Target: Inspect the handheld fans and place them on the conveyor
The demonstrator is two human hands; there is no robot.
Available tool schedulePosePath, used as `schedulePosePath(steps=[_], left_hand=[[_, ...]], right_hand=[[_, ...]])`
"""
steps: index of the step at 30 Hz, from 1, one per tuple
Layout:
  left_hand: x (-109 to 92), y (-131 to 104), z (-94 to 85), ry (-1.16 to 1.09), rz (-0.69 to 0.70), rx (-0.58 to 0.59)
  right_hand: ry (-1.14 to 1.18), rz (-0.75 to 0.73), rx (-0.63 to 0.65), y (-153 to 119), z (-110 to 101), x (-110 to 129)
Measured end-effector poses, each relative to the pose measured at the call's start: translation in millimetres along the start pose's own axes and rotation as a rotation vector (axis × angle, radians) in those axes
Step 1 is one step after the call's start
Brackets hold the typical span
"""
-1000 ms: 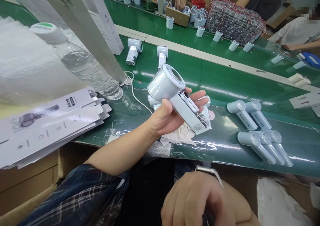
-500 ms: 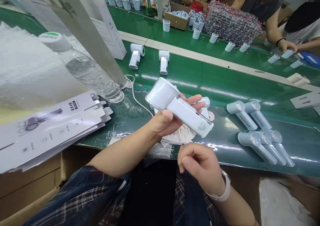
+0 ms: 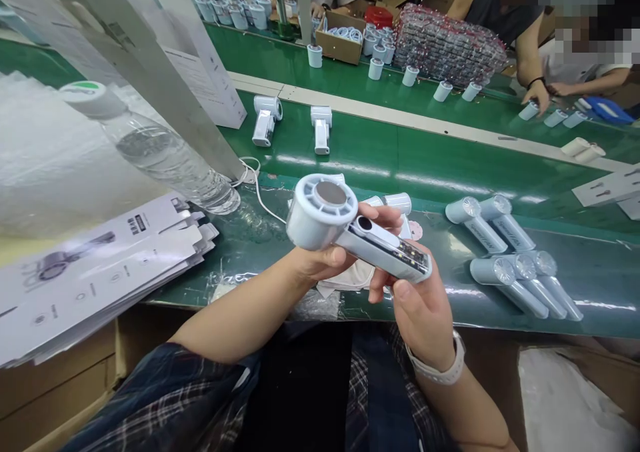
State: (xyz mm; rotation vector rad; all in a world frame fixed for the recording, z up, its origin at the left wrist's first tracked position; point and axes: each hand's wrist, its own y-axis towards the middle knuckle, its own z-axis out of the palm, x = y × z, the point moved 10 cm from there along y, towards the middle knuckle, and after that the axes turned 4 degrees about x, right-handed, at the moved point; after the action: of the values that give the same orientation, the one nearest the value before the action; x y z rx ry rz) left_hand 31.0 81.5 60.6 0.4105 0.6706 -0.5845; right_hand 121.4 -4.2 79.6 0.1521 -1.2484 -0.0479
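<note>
A pale blue handheld fan lies across both my hands above the bench, its round vented head to the left and its handle slanting down to the right. The handle's face shows a dark round spot and a dark strip with small lit marks. My left hand wraps under the handle near the head. Around the handle's lower end close the fingers and thumb of my right hand, which has a pale watch strap at the wrist. Behind the fan, more pale parts and a white cloth are partly hidden.
Several wrapped fans lie at the right. Two more fans rest on the green belt beyond. A water bottle, a metal post and stacked printed cartons stand at the left. Co-workers' hands handle small cups across the line.
The fan has been turned over, so its vented face and dark strip now show. My right hand has risen from below and taken hold of the handle's lower end.
</note>
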Motion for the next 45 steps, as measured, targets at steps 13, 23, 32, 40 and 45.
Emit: schedulePosePath(steps=[13, 23, 32, 40, 45], left_hand=[[-9, -1, 11.8, 0.055, 0.092, 0.135], [-6, -1, 6.2, 0.034, 0.056, 0.075], [6, 2, -4.5, 0.067, 0.024, -0.075], [3, 4, -12.1, 0.159, 0.039, -0.179], [3, 3, -12.2, 0.214, 0.039, -0.165]], right_hand=[[-0.227, -0.056, -0.052, -14, -7, 11], [-0.25, -0.046, -0.067, -15, -8, 10], [-0.074, 0.103, 0.037, -6, 7, -6], [-0.012, 0.167, 0.043, -4, 4, -22], [-0.016, 0.187, 0.042, -5, 4, -24]])
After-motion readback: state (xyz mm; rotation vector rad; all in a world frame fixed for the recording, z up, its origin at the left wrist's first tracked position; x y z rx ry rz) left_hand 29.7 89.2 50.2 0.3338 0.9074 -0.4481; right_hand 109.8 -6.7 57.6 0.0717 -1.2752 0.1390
